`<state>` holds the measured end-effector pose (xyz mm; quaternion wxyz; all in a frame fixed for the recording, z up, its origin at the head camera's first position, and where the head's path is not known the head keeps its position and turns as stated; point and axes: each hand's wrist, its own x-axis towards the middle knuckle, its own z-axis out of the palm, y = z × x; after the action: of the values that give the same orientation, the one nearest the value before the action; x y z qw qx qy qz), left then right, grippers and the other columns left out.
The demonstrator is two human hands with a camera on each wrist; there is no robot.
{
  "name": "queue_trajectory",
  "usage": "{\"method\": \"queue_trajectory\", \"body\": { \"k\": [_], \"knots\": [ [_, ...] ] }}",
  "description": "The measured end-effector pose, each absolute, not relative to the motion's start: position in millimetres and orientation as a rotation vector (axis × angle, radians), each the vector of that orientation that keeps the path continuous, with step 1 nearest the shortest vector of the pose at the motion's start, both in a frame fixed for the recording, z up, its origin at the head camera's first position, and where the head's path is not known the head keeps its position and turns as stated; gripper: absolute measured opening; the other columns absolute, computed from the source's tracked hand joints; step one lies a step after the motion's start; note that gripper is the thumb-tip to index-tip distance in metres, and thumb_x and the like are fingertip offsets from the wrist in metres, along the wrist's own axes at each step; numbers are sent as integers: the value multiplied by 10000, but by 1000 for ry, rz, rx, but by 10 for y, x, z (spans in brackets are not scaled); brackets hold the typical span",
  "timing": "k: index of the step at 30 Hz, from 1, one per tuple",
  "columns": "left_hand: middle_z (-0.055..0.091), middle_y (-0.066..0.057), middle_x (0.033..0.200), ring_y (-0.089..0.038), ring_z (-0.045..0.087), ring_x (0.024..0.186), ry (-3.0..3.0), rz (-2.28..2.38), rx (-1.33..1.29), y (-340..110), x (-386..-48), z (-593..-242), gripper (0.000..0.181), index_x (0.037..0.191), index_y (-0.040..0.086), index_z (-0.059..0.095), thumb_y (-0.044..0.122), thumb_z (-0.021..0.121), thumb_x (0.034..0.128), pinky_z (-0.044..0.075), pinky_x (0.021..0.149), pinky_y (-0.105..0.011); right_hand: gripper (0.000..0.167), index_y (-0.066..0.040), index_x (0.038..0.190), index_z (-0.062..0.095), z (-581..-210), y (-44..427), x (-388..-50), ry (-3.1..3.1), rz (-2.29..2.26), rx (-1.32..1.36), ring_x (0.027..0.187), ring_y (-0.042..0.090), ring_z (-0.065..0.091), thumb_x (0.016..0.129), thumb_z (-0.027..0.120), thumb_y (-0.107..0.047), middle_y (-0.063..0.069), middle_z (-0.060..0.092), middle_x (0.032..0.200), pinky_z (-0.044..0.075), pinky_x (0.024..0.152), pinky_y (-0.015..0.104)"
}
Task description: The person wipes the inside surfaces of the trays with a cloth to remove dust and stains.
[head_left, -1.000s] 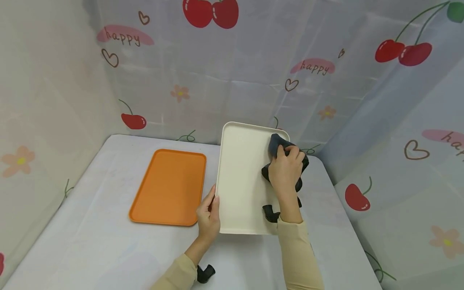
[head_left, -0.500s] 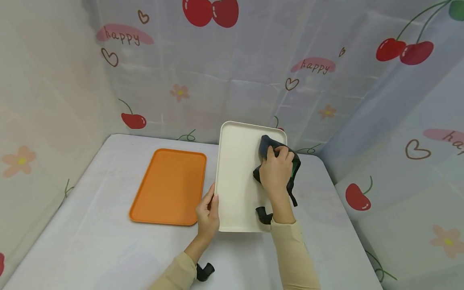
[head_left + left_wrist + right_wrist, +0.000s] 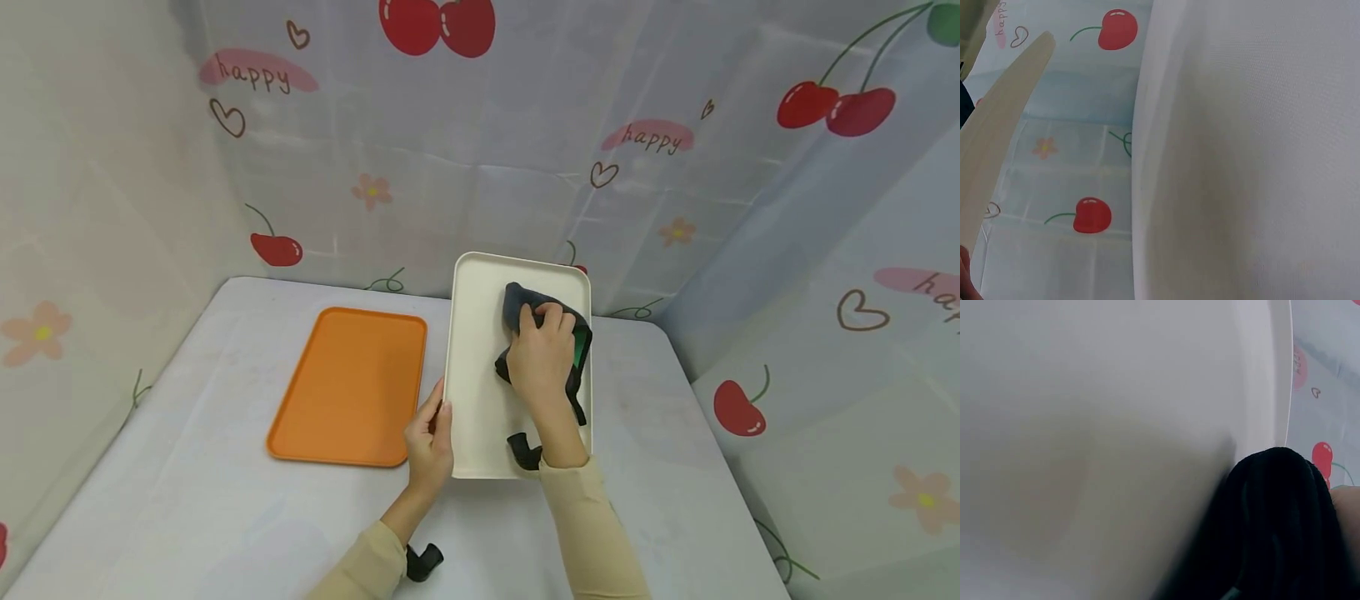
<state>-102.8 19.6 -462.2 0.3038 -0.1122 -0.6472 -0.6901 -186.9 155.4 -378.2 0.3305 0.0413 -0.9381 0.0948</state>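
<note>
A cream tray [image 3: 480,375] is held tilted up off the table by my left hand [image 3: 430,446], which grips its left edge, thumb on the near side. My right hand [image 3: 542,358] bunches a dark cloth [image 3: 521,300] with a green patch and presses it on the tray's upper face, right of the middle. One end of the cloth hangs down past the wrist. In the right wrist view the folded dark cloth [image 3: 1279,512] lies against the tray surface [image 3: 1116,394] near its rim. The left wrist view catches the tray's edge [image 3: 1004,125] and a bit of finger.
An orange tray [image 3: 348,387] lies flat on the white-covered table [image 3: 202,500], left of the cream one. Curtains [image 3: 480,200] with cherry prints stand behind and at both sides. Black wrist-camera mounts [image 3: 425,563] show at both wrists.
My right hand has slid the cloth leftward across the cream tray, from its right edge toward the middle. The left hand and the orange tray stay nearly in place.
</note>
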Motion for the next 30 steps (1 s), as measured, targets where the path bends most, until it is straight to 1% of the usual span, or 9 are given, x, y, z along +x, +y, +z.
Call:
{"method": "queue_trajectory", "body": {
  "k": [3, 6, 8, 11, 13, 16, 23, 27, 30],
  "knots": [
    [562, -364, 1253, -265, 607, 1043, -1713, -1823, -303, 191, -1028, -4629, 341, 1256, -224, 511, -166, 491, 921, 514, 793, -111, 355, 17, 1211, 671, -3779, 1491, -1854, -2466, 236, 121, 945, 363, 458, 868, 699, -67, 226, 540, 1147, 453, 676, 431],
    [592, -371, 1198, -150, 610, 851, -1712, -1815, -312, 186, -1030, -4635, 341, 1253, -227, 511, -171, 494, 917, 491, 681, -90, 352, 8, 1221, 669, -3776, 1429, -1832, -2475, 215, 140, 948, 355, 460, 881, 690, -82, 216, 545, 1158, 450, 681, 418],
    [633, -366, 1079, -51, 518, 723, -1711, -1810, -315, 185, -1029, -4639, 340, 1247, -229, 515, -173, 497, 912, 438, 584, -101, 346, 6, 1216, 674, -3777, 1388, -1817, -2465, 205, 163, 942, 351, 464, 883, 690, -87, 210, 551, 1153, 451, 670, 413],
    [633, -331, 904, 1, 379, 628, -1707, -1804, -323, 187, -1030, -4643, 337, 1241, -234, 517, -179, 497, 909, 366, 505, -141, 338, 3, 1199, 685, -3785, 1326, -1794, -2434, 185, 201, 926, 340, 470, 873, 696, -85, 201, 557, 1139, 450, 641, 402],
    [598, -280, 784, 5, 367, 617, -1707, -1794, -317, 191, -1029, -4646, 332, 1229, -235, 526, -185, 501, 902, 357, 492, -158, 334, 3, 1187, 692, -3793, 1282, -1778, -2412, 173, 229, 908, 333, 471, 864, 701, -78, 195, 561, 1128, 446, 617, 394],
    [552, -224, 703, 7, 361, 610, -1710, -1776, -306, 196, -1024, -4645, 327, 1213, -235, 539, -192, 508, 891, 349, 486, -160, 330, -5, 1180, 700, -3803, 1215, -1753, -2389, 146, 264, 893, 320, 474, 856, 699, -69, 186, 568, 1116, 443, 603, 383],
    [511, -192, 652, -24, 347, 571, -1700, -1725, -335, 200, -1029, -4618, 335, 1204, -239, 544, -221, 505, 872, 336, 464, -182, 305, -8, 1142, 721, -3838, 1050, -1688, -2352, 76, 378, 861, 281, 488, 843, 693, -55, 171, 590, 1094, 412, 559, 313],
    [432, -139, 611, -44, 328, 544, -1689, -1713, -347, 199, -1035, -4609, 343, 1203, -248, 535, -237, 500, 862, 318, 453, -190, 292, -17, 1138, 727, -3855, 1011, -1694, -2330, 58, 387, 846, 272, 489, 850, 683, -46, 160, 595, 1088, 404, 549, 301],
    [467, -155, 627, -41, 331, 545, -1664, -1747, -331, 204, -1084, -4711, 349, 1229, -227, 532, -214, 496, 882, 325, 453, -204, 299, -29, 1157, 721, -3845, 1005, -1703, -2339, 66, 385, 851, 274, 490, 864, 666, -44, 155, 594, 1102, 404, 551, 307]
  ]
}}
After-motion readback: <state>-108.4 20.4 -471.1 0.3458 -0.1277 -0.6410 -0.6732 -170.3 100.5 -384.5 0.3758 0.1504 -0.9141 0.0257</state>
